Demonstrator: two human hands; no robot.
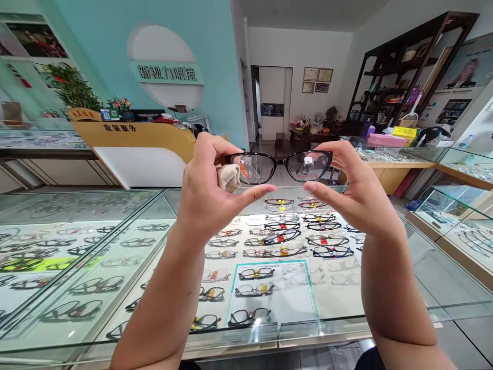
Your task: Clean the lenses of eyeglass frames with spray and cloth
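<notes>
Both hands hold up a pair of black-framed eyeglasses (281, 161) at chest height, front rims level above the display case. My left hand (210, 187) grips the left end of the frame, with a small pale cloth (230, 177) bunched against its fingers. On the other side, my right hand (348, 182) pinches the right end, its thumb below the lens. Both thumbs point inward under the rims. An orange-red mark shows through the left lens and a white patch through the right one. The fingers behind the frame are partly hidden.
Below lies a glass display case (339, 303) with rows of eyeglasses on white shelves. A turquoise-edged panel (285, 308) holds several frames. Another glass case (462, 216) stands at right. Behind are a yellow and white counter (146, 159) and a dark wooden shelf (400, 77).
</notes>
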